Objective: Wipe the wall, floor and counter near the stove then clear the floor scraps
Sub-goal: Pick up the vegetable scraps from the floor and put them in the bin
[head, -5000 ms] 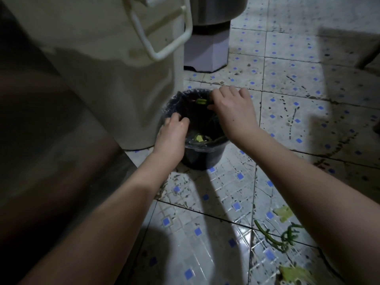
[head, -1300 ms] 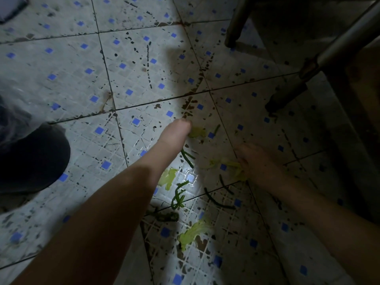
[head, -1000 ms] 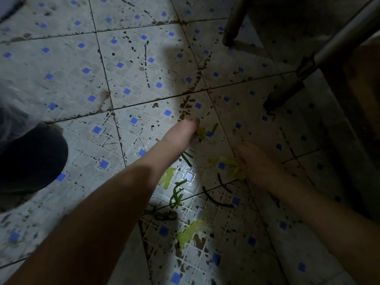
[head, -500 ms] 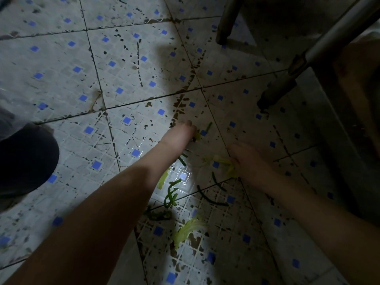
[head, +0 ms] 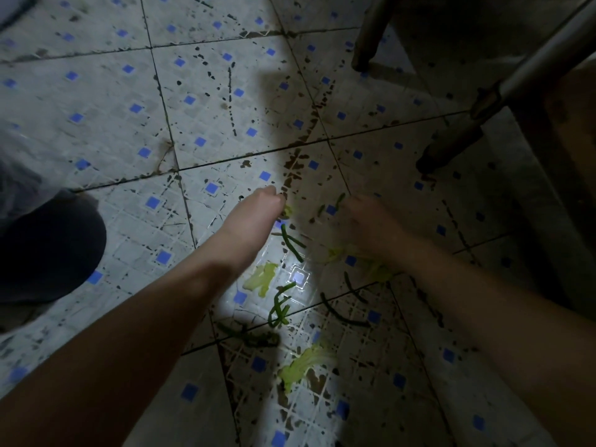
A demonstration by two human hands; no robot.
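Note:
Vegetable scraps lie scattered on the stained white floor tiles (head: 200,101) with blue squares. They include green bean pieces (head: 292,243), pale leaf bits (head: 261,279), curled green stems (head: 280,306), a larger leaf (head: 303,366) and a dark stem (head: 338,312). My left hand (head: 254,214) reaches down with its fingers curled onto a small yellow-green scrap (head: 287,210). In shadow and blurred, my right hand (head: 367,227) hovers low over pale leaf scraps (head: 380,272), its fingers pointing at the floor. Its grip is unclear.
A dark bin (head: 48,246) with a clear plastic liner (head: 16,175) stands at the left edge. Metal legs (head: 367,37) and a slanted metal bar (head: 503,88) come down at the upper right, beside a dark raised edge along the right.
Five seconds ago both hands were at the bin. Over the last second the left hand reached forward onto the yellow-green scrap, and the right hand slid forward off the pale leaf.

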